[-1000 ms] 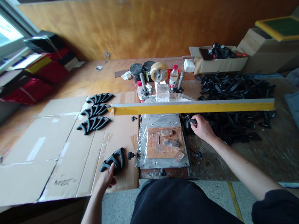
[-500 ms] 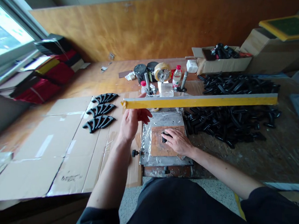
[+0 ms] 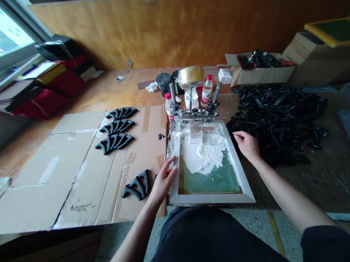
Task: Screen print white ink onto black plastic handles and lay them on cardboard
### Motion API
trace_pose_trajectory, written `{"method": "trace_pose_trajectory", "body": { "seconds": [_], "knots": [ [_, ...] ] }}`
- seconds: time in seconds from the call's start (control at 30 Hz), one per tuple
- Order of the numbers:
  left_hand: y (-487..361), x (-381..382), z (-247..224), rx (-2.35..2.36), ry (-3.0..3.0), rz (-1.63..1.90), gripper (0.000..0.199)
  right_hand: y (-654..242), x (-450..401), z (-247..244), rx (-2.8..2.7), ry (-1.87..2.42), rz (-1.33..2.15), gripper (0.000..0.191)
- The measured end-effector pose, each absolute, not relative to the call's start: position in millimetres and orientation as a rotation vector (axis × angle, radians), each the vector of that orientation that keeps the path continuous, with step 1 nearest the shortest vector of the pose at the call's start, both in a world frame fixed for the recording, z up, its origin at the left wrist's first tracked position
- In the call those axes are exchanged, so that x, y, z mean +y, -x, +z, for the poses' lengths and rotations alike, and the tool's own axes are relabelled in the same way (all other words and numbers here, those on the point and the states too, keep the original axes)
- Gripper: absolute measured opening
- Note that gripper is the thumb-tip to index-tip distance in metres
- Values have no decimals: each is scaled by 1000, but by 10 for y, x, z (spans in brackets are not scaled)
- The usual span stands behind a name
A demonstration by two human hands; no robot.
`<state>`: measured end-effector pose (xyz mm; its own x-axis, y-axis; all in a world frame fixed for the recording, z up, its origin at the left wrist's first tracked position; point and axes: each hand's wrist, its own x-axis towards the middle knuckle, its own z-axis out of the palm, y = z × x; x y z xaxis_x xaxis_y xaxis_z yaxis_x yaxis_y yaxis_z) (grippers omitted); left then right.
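A pale screen-printing frame (image 3: 174,198) lies flat before me, its green mesh (image 3: 208,183) partly covered with thick white ink (image 3: 205,153). A greyish squeegee blade (image 3: 196,132) rests at the far end of the mesh. My left hand (image 3: 164,178) is open at the frame's left edge, fingers slightly bent and nothing seen in them. My right hand (image 3: 247,144) hovers just beyond the right edge, beside a heap of black curved plastic parts (image 3: 282,110). Its fingers are loosely bent, with nothing visible between them. The board beneath the mesh is hidden.
Fanned rows of black parts (image 3: 117,127) and a small group (image 3: 137,185) lie on cardboard (image 3: 84,174) at left. A clamp hinge (image 3: 194,114), a roll of tape (image 3: 190,77), bottles (image 3: 207,90) and a dark tub (image 3: 164,83) stand behind. An open carton (image 3: 261,75) sits back right.
The frame has swung down from its raised position over the board, hiding the black part there. My left hand has come nearer and lower; my right hand has moved right, off the board.
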<state>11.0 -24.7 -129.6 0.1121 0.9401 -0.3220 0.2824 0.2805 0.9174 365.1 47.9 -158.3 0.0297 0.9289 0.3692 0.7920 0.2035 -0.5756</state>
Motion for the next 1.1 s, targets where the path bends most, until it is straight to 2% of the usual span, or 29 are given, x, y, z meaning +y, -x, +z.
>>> {"method": "trace_pose_trajectory", "body": {
  "seconds": [0.07,0.13,0.17,0.2,0.33,0.4,0.5,0.6,0.7,0.87,1.0,1.03,1.1],
  "knots": [
    [-119,-249,-1555,1491,-1276,672,67,-3424,663,-1433,-1796,1569,98,35],
    [-138,-229,-1730,1591,-1347,640,66,-3074,837,-1308,-1970,1476,30,52],
    [-145,-217,-1784,1630,-1376,629,65,-2898,907,-1270,-2071,1446,35,55],
    [-150,-207,-1820,1653,-1396,616,64,-2741,958,-1254,-2157,1435,62,50],
    [-145,-191,-1867,1665,-1421,581,60,-2439,875,-1369,-2403,1405,199,11],
    [-136,-193,-1879,1659,-1425,577,59,-2467,667,-1442,-2529,1281,171,1],
    [-130,-197,-1898,1653,-1432,586,58,-2603,347,-1437,-2736,955,84,15],
    [-130,-198,-1903,1653,-1424,608,58,-2698,247,-1331,-2839,757,130,13],
    [-129,-202,-1898,1632,-1386,644,58,-2676,304,-1295,-2766,855,198,9],
    [-129,-209,-1898,1593,-1338,661,59,-2625,169,-1490,-2643,844,-7,18],
    [-126,-202,-1825,1584,-1331,637,61,-2614,200,-1438,-2608,833,132,6],
    [-121,-202,-1773,1563,-1330,637,63,-2584,287,-1374,-2565,890,152,9],
    [-104,-207,-1620,1514,-1306,651,69,-2519,532,-1206,-2444,1038,153,26]
  ]
}}
